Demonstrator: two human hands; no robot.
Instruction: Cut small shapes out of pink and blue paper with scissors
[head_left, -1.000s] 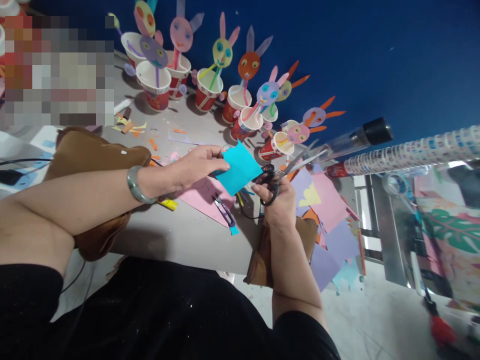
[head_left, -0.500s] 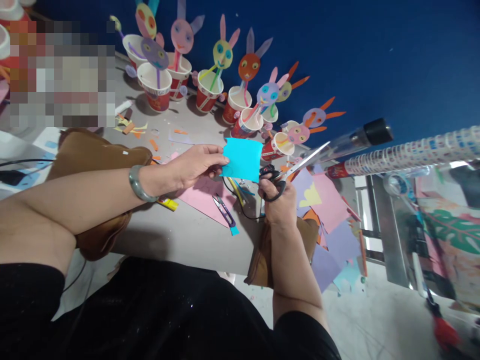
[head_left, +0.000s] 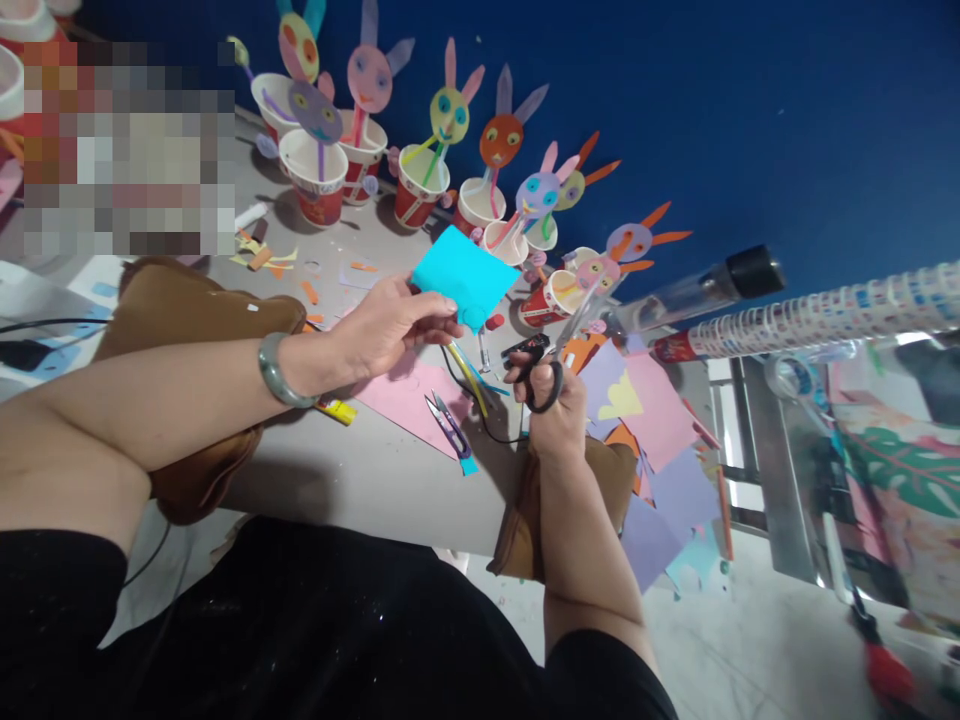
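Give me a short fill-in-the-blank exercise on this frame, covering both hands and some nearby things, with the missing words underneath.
1. Of the left hand and the right hand, the ____ one has the bright blue paper in its grip.
2. The other hand holds a pair of black-handled ____.
3. Purple-handled snips lie at least partly on a sheet of paper whose colour is ____.
4. Several rabbit-eared paper figures rise out of red-and-white paper ____.

Missing words: left; scissors; pink; cups.

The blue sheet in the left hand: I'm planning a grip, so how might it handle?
Probably light: the blue sheet looks thin. Likely fairly stiff: held near one edge by the left hand, it barely sags.
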